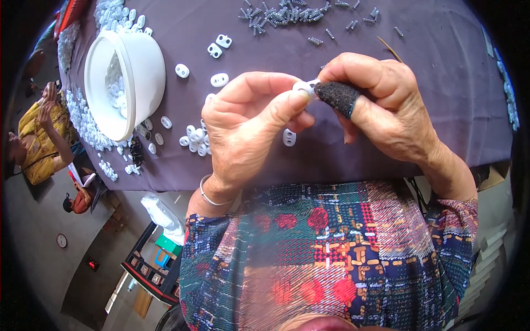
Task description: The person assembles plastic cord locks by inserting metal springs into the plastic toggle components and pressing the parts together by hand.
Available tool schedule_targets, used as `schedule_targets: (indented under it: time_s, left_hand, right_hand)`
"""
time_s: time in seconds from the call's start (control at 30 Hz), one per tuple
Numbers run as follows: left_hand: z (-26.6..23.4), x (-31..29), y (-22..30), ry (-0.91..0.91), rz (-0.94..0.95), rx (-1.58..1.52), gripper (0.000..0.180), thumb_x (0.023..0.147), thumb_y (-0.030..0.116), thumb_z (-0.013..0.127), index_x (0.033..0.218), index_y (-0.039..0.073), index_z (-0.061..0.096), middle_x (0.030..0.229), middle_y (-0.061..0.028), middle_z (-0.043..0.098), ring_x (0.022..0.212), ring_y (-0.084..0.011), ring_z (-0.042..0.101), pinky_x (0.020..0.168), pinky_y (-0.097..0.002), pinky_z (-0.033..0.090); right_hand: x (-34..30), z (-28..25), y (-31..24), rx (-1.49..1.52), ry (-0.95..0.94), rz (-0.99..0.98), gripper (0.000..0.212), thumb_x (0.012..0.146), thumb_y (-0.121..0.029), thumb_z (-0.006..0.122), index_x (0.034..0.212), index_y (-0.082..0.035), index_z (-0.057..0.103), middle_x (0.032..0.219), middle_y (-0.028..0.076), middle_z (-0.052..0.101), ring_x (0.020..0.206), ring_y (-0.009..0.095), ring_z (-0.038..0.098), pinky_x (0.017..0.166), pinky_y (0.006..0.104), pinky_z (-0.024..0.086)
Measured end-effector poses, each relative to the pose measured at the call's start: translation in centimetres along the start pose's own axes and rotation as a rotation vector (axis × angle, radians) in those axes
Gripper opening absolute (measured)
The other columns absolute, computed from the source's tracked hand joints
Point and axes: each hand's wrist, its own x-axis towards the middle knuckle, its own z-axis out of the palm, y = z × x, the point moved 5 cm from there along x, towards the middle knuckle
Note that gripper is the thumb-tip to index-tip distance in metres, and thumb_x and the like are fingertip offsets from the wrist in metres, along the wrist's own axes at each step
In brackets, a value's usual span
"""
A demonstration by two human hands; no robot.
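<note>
Above the middle of the table, my left hand point(243, 110) pinches a small white plastic cord lock point(301, 86) between thumb and fingers. My right hand point(386, 105) meets it from the other side, its thumb in a dark fabric finger cot point(338, 98) pressed against the piece. The right fingertips are closed; whether they grip a small part there is hidden. Beneath the hands lies a white oval piece with two holes point(289, 137). More such pieces form a small pile point(196, 139) beside my left wrist. Farther off are many small metal springs point(290, 15).
A white tub point(149, 77) lies tipped at the left, with white pieces inside. Heaps of white parts point(91, 124) surround it on the purple-grey cloth point(458, 83). A thin yellowish stick point(390, 48) lies beyond my right hand. Another person point(41, 138) is at far left.
</note>
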Motion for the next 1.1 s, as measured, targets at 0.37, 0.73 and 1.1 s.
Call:
schedule_targets:
  time_s: [0.37, 0.73, 1.1]
  left_hand:
    - [0.1, -0.1, -0.1, 0.015, 0.017, 0.014, 0.014, 0.079, 0.001, 0.064, 0.090, -0.004, 0.059, 0.082, -0.0110, 0.064, 0.065, -0.0144, 0.063, 0.058, -0.0232, 0.053]
    - [0.1, 0.4, -0.2, 0.015, 0.012, 0.009, 0.013, 0.079, 0.001, 0.064, 0.090, -0.004, 0.059, 0.083, -0.0104, 0.064, 0.066, -0.0142, 0.063, 0.058, -0.0220, 0.053]
    - [-0.2, 0.5, 0.1, 0.008, 0.047, -0.117, 0.014, 0.080, 0.005, 0.063, 0.091, -0.002, 0.056, 0.083, -0.0108, 0.063, 0.071, -0.0151, 0.063, 0.056, -0.0234, 0.052]
  right_hand:
    - [-0.1, 0.1, 0.2, -0.024, -0.034, -0.047, 0.011, 0.082, 0.002, 0.047, 0.087, 0.002, 0.057, 0.058, 0.002, 0.053, 0.047, 0.008, 0.053, 0.043, 0.0203, 0.042]
    - [0.5, -0.1, 0.3, -0.064, -0.039, -0.098, 0.012, 0.082, 0.000, 0.047, 0.088, 0.001, 0.058, 0.058, 0.002, 0.053, 0.048, 0.008, 0.053, 0.043, 0.0203, 0.042]
    - [0.1, 0.4, -1.9, -0.365, 0.069, -0.376, 0.026, 0.070, -0.003, 0.065, 0.094, 0.001, 0.056, 0.068, 0.003, 0.052, 0.057, 0.008, 0.050, 0.045, 0.0220, 0.040]
